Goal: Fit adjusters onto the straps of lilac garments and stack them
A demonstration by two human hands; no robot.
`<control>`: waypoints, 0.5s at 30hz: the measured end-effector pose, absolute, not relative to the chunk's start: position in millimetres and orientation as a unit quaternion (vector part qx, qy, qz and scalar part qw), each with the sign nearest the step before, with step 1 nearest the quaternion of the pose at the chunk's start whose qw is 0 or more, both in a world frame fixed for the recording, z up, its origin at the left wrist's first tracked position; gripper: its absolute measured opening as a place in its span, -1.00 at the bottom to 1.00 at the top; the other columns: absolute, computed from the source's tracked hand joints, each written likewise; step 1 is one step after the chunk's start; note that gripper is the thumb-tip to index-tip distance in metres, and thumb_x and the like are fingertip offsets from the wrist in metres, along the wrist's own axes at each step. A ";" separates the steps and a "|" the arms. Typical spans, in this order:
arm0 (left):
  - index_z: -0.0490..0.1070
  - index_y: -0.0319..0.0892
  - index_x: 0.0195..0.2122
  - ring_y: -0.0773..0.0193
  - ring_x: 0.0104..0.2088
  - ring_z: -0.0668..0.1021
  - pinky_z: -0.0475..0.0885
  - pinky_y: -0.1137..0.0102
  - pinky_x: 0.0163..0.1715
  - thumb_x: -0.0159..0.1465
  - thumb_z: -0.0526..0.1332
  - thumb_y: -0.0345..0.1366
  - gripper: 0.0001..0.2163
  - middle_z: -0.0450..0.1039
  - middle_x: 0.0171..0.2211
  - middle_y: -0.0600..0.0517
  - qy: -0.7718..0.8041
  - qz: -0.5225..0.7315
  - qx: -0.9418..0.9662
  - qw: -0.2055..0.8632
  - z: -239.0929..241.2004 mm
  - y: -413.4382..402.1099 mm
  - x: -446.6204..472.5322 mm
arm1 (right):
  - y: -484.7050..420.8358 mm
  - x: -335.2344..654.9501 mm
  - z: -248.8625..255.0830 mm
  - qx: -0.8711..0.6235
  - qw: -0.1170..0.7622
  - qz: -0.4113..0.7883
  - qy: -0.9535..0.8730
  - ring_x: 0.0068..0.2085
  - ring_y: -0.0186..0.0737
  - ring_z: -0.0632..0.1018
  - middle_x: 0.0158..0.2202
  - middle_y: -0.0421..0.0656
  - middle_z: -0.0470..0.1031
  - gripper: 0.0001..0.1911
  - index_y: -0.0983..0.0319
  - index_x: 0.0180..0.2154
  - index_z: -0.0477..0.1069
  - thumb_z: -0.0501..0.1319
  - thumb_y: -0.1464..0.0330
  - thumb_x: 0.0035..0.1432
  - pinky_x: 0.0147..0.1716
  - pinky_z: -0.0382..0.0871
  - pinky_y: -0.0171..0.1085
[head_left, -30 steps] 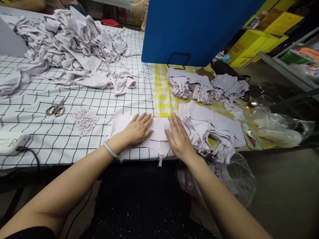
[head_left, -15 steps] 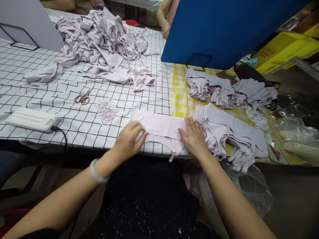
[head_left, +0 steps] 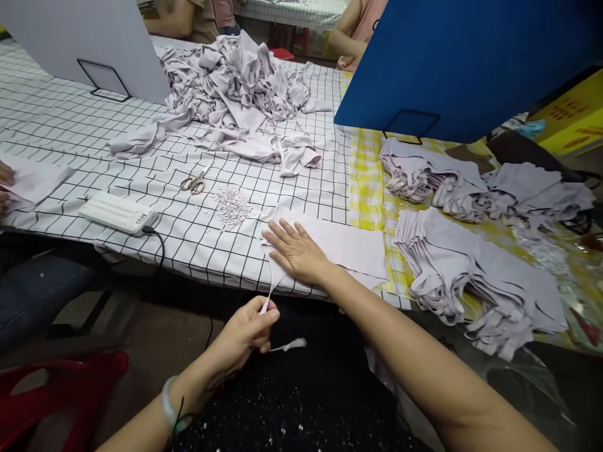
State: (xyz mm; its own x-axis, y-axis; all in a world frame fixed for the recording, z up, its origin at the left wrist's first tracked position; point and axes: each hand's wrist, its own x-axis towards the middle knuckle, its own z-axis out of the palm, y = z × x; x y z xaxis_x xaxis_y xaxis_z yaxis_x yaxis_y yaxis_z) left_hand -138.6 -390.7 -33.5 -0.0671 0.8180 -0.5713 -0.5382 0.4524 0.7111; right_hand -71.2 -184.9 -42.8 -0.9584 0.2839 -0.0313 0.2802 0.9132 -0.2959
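Observation:
A pale lilac garment piece [head_left: 351,243] lies flat at the table's front edge. My right hand [head_left: 299,251] rests on its left end, fingers spread and palm down. Below the edge, my left hand [head_left: 247,326] pinches a thin fabric strap [head_left: 271,292] that runs taut from the garment's left corner. The strap's loose end [head_left: 293,344] sticks out past my left fingers, over my dark clothing. Just right of the garment lies a fanned stack of similar lilac pieces [head_left: 490,263] with straps hanging down.
A second stack [head_left: 433,166] lies behind, near a blue board [head_left: 424,63] on a wire stand. Scissors [head_left: 194,183], fabric scraps [head_left: 232,207], a white power bank [head_left: 117,213] and a heaped fabric pile [head_left: 235,78] occupy the checked table. Co-workers' hands [head_left: 4,182] show at the left.
My right hand has moved left from the garment's right end to its left end. My left hand has come down off the table and now pulls the strap. The view has swung left.

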 end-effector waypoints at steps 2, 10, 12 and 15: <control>0.24 -0.11 -0.20 0.50 -0.65 -0.03 0.11 0.54 -0.64 0.19 0.29 0.13 -0.56 -0.06 -0.63 0.32 0.557 0.469 0.135 0.672 -22.6 -408.3 -151.9 | -182.9 -69.4 -45.7 -0.145 0.008 0.154 -0.977 0.46 0.01 -0.06 0.47 -0.22 -0.12 -0.42 0.03 0.39 0.02 -0.08 0.09 0.42 0.40 -0.23 0.13; 0.51 -0.19 -0.32 0.36 -0.55 0.37 0.38 0.40 -0.36 0.33 0.15 0.03 -0.63 0.31 -0.61 0.11 0.493 0.413 0.252 0.723 -9.0 -420.9 -162.3 | -196.0 -57.2 -30.3 -0.128 0.076 0.176 -0.973 0.43 0.07 0.06 0.41 -0.08 0.13 -0.42 0.14 0.38 0.07 -0.02 0.22 0.38 0.37 -0.12 0.16; 0.57 -0.20 -0.35 0.24 -0.33 0.50 0.40 0.37 -0.21 0.33 0.15 -0.03 -0.64 0.51 -0.40 -0.04 0.490 0.444 0.244 0.709 -9.1 -418.2 -159.1 | -220.2 -39.0 -27.9 -0.114 0.171 0.188 -0.960 0.29 0.06 0.30 0.22 0.00 0.39 -0.45 0.17 0.32 0.17 0.03 0.33 0.32 0.26 0.11 0.13; 0.63 -0.20 -0.33 0.14 -0.15 0.52 0.39 0.33 -0.07 0.32 0.14 -0.11 -0.67 0.58 -0.23 -0.09 0.480 0.460 0.257 0.702 -10.1 -415.0 -157.9 | -262.9 -11.9 -34.4 -0.106 0.273 0.187 -0.938 -0.17 -0.07 0.49 -0.21 -0.06 0.52 -0.53 0.18 0.20 0.33 0.12 0.43 0.26 -0.15 0.39 -0.07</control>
State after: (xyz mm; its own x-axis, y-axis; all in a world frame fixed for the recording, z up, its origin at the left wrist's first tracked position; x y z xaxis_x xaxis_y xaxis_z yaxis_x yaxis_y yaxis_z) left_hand -157.9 -415.0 -10.1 0.1170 0.8919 -0.4369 -0.3991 0.4451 0.8016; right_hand -11.9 -262.9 -34.4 -0.8282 0.3006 0.4730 0.0963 0.9078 -0.4083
